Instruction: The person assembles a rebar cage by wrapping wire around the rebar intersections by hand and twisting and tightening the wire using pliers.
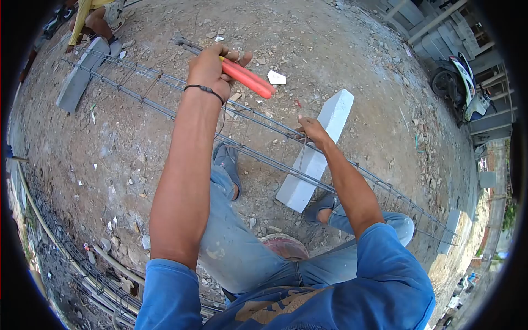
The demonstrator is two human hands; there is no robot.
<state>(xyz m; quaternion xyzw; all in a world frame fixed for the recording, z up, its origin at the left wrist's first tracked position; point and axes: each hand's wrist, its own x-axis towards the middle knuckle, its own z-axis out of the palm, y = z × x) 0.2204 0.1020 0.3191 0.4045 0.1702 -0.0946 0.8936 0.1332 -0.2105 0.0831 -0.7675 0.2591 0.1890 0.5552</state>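
Observation:
Over the rebar cage (258,158), my left hand (208,70) is closed around a pair of pincers (250,80) with red handles. Their dark metal head points up and left, away from the palm. My right hand (314,132) has its fingers wrapped on the far bar of the cage, near a square stirrup (303,151); part of the grip is hidden. The cage is long and thin, with stirrups along it, and runs from upper left to lower right. Under my right hand it passes over a pale concrete block (323,151).
Another concrete block (82,77) is under the far left end, where another person (91,22) crouches. A third block (451,231) is at the right end. More rebar (104,286) lies lower left. A motorbike (465,88) stands at right. Between my legs is a round bucket-like seat (284,246).

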